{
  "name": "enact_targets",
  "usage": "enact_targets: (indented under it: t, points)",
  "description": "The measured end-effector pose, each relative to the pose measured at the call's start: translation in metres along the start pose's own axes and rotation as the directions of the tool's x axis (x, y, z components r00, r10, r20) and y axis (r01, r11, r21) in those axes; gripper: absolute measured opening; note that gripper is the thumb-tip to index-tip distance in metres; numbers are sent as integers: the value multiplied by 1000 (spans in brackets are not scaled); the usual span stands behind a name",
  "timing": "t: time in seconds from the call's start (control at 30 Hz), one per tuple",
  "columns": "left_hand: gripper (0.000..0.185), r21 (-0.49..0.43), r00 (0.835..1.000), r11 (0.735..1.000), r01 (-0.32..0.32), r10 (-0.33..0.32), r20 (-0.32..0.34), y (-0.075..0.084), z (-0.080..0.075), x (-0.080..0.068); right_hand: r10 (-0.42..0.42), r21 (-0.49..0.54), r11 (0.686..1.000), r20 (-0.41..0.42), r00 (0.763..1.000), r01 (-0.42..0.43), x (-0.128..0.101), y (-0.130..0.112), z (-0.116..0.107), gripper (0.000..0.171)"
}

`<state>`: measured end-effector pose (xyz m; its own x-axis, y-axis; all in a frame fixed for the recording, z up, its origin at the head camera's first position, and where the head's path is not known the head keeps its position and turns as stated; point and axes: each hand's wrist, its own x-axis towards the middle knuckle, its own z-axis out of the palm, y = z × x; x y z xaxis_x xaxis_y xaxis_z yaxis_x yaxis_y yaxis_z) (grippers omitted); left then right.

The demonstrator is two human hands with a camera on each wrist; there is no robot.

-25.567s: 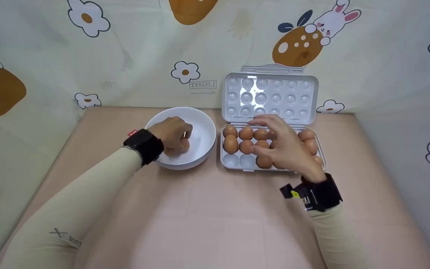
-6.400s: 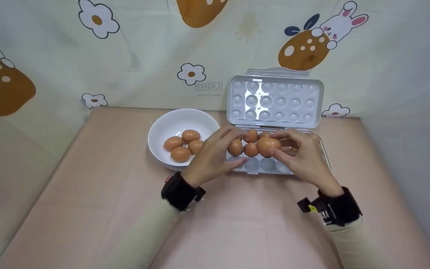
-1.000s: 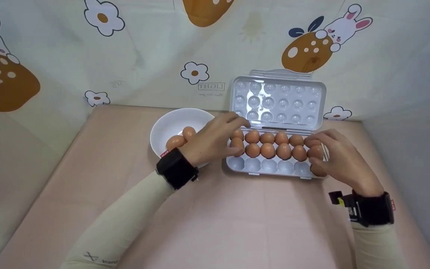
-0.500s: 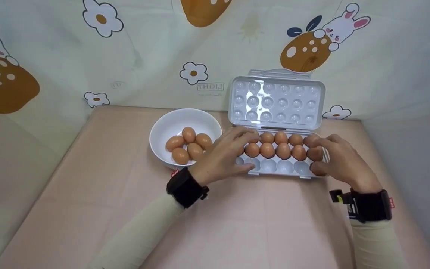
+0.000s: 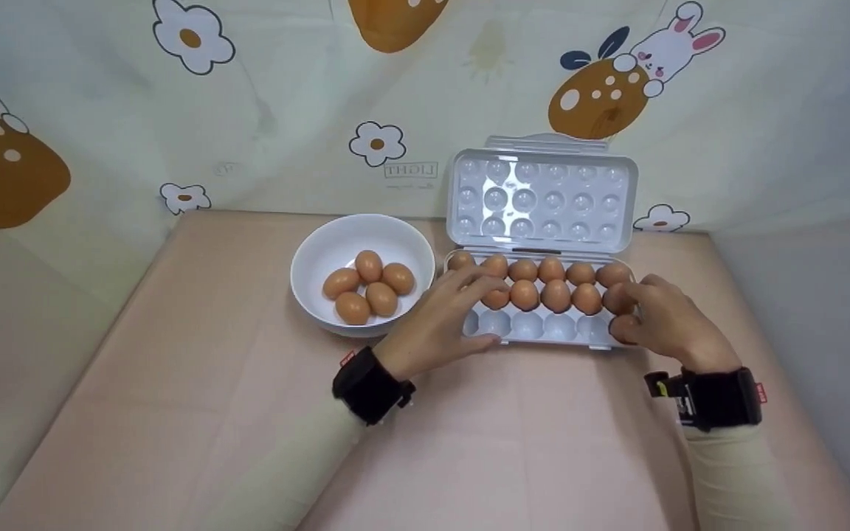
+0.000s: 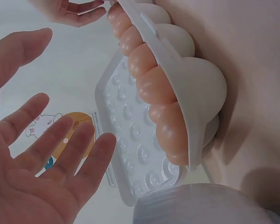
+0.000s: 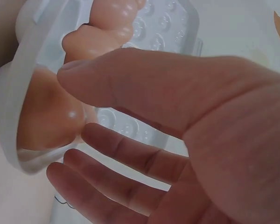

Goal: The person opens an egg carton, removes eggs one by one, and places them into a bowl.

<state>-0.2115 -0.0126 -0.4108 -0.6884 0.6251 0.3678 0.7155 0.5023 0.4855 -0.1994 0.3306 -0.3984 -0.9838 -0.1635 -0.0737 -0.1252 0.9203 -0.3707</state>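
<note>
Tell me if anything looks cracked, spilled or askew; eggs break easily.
Nothing stands out. Brown eggs sit upright in the open white plastic egg tray, five more rest in the round white bowl, and the pink tabletop shows no spill.

The pink table (image 5: 174, 413) carries a white bowl (image 5: 322, 251) (eggs inside) beside an open egg tray (image 5: 536, 328).

A white bowl (image 5: 307, 291) holding five brown eggs (image 5: 368, 285) sits on the pink worktop (image 5: 174, 413), just left of the left fingers. A cloth backdrop (image 5: 285, 96) printed with flowers and rabbits hangs beyond the fingers.
</note>
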Motion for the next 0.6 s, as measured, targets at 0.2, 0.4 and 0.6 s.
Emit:
enact_targets:
  t: [0.2, 0.4, 0.6]
  points:
    - [56, -31, 1000, 999, -20, 20, -10, -3, 3, 0, -69, -19, 997, -61, 996, 68, 1, 5, 8, 16]
    - [56, -39, 1000, 999, -11, 11, 0, -4, 4, -1, -50, -24, 999, -77, 996, 48, 3, 2, 12, 17]
    - [57, -47, 1000, 999, 1, -1, 3, -4, 3, -1, 34, 7, 999, -33, 999, -33, 5, 0, 12, 18]
